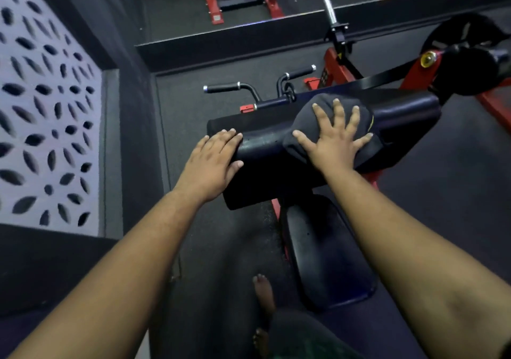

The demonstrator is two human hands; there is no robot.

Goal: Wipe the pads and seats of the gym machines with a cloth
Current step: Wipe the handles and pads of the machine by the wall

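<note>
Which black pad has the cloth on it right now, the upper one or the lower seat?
The upper pad: the right hand presses the cloth flat on it. The lower seat is bare.

A perforated leaf-pattern wall panel (47, 104) stands left; a bare foot (264, 293) rests on dark flooring (199, 93).

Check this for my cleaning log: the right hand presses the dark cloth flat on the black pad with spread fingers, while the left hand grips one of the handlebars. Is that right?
One detail is off. The left hand is not on a handlebar; the head view shows it resting flat on the near left end of the black pad. The rest stands: the right hand presses the dark cloth flat on the pad with spread fingers.
</note>
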